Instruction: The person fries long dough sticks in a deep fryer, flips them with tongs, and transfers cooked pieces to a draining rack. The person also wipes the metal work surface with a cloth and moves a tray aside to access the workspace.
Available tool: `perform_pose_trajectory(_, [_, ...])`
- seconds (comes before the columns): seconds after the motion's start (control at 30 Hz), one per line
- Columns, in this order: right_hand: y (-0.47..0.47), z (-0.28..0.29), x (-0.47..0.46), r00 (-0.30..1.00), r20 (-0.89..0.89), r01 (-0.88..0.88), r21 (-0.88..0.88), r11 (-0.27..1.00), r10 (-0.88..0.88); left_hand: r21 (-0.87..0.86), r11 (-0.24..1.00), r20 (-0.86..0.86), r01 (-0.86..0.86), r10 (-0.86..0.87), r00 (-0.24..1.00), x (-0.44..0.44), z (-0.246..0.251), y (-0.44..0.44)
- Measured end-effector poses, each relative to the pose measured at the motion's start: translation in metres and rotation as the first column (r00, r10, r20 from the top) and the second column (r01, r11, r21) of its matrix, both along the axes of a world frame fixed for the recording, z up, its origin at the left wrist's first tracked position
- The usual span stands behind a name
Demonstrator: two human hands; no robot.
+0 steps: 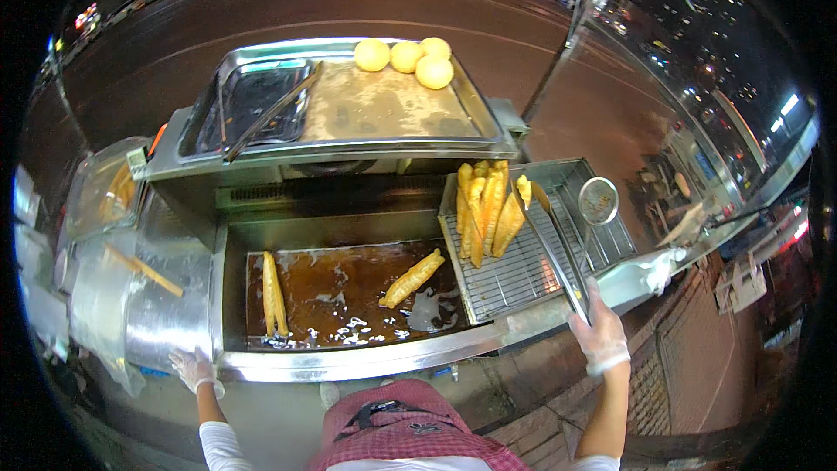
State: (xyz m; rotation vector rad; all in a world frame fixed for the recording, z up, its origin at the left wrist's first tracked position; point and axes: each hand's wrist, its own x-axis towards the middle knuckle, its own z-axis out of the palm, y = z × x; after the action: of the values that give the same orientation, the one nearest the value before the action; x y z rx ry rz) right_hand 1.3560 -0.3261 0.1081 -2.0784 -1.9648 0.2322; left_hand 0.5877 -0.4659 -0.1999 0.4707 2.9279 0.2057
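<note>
My right hand [601,333], in a clear plastic glove, grips a pair of long metal tongs [558,255]. The tong tips reach over a wire draining rack [516,288], beside golden fried dough sticks [482,209] standing in a bunch. One slanted dough stick [510,226] has its top at the tips; I cannot tell whether they pinch it. My left hand [191,368], gloved too, rests empty on the front edge of the steel counter [170,320]. Between my hands, a fryer of brown oil [327,294] holds two more dough sticks, one at left [272,297] and one at right [412,279].
A mesh skimmer [597,201] lies over the rack's right side. Above the fryer, a raised metal tray [392,104] carries several round fried balls [433,72] and other tongs [271,114]. Wooden sticks [144,268] lie on the left counter. Beyond runs a road with cars.
</note>
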Motion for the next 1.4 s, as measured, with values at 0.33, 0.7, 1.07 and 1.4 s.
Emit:
perform_pose_trajectory(0.33, [0.015,-0.188,-0.129,0.823,-0.537,-0.234,-0.621,0.748,-0.187,0.179,0.983,-0.007,-0.044,0.046,0.999,0.020,-0.032,-0.059])
perform_pose_trajectory(0.7, [0.118,-0.287,-0.178,0.260,-0.514,0.260,-0.778,0.572,-0.818,0.289,0.957,-0.114,-0.031,0.067,0.991,-0.020,-0.040,-0.111])
perform_pose_trajectory(1.07, [0.178,-0.307,-0.205,0.413,-0.394,0.202,-0.839,0.505,-0.821,0.405,0.907,-0.201,0.115,-0.034,0.979,-0.089,-0.035,-0.098])
perform_pose_trajectory(1.4, [0.011,-0.214,-0.213,0.982,-0.122,0.036,-0.621,0.783,-0.142,0.704,0.647,-0.103,0.293,-0.315,0.944,-0.082,-0.015,0.040])
